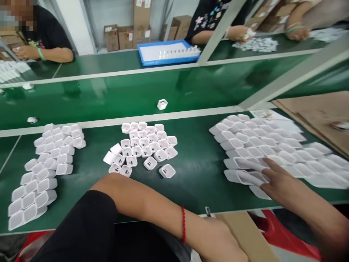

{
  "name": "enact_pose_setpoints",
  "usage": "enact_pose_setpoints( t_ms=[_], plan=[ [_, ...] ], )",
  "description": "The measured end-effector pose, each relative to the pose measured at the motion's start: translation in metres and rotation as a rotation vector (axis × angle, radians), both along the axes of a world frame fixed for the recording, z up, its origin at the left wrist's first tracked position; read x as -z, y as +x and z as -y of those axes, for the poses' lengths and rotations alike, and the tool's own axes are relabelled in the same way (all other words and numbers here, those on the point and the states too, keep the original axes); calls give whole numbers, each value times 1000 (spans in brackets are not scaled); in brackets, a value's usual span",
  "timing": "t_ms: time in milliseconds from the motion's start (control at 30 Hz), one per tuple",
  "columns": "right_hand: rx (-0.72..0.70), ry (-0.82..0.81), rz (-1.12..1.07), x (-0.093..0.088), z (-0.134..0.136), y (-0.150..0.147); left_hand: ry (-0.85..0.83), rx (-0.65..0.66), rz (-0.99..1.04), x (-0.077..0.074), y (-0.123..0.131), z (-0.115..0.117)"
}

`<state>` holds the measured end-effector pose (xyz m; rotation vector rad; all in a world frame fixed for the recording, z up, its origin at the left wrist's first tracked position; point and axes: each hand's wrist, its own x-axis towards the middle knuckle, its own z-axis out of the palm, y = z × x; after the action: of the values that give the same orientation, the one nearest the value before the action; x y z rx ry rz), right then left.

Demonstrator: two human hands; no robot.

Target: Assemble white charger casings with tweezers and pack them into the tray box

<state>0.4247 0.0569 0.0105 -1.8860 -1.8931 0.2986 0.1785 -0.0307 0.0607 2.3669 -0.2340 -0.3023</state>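
My right hand (278, 180) reaches in from the right to the near-left edge of a large group of white plastic housings (253, 142). Its fingers, with white covers on the tips, are stretched out and apart over the front rows; motion blurs them. My left arm, with a red cord bracelet, crosses low in front of me. My left hand (223, 240) is below the table edge, over a cardboard box (245, 233); its fingers are hidden. In the middle stand several white housings with dark port slots (145, 151). More white housings (43, 178) stand in rows at the left.
A green conveyor belt (120, 94) runs behind the table, carrying a single white housing (162, 104). Beyond it is a blue-rimmed tray (169, 52) with small parts. Co-workers sit across. Flat cardboard (321, 112) lies at the right, beside a slanted metal post (294, 76).
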Motion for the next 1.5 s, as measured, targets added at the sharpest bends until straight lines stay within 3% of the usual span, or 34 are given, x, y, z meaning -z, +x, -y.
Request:
enact_pose_setpoints(
  t_ms=[167, 333, 500, 700, 800, 900, 1067, 1233, 1333, 1400, 1500],
  plan=[
    [66, 26, 38, -12, 32, -3, 292, -41, -69, -2, -18, 12],
    [233, 226, 81, -3, 55, -17, 390, -59, 9, 10, -15, 23],
    [420, 366, 42, 16, 87, -29, 399, -8, -45, 0, -10, 32],
    [327, 291, -25, 31, 100, -34, 313, 68, -142, -12, -7, 34],
    [359, 355, 78, 35, 95, -34, 215, 36, -219, -15, -13, 32],
    [290, 439, 185, 37, 89, -37, 118, -23, -288, -19, -26, 30],
    [154, 551, 192, 43, 84, -41, -18, -212, -224, -22, -55, 27],
    [279, 670, 209, 45, 96, -44, -152, -549, -77, -19, -84, 28],
    [316, 588, 76, 33, 103, -66, -251, -725, 10, -16, -105, 30],
    [108, 436, -65, 21, 104, -94, -340, -860, 108, -17, -121, 31],
    [-382, 229, -253, -1, 103, -150, -506, -1145, 401, -19, -147, 33]
  ],
)
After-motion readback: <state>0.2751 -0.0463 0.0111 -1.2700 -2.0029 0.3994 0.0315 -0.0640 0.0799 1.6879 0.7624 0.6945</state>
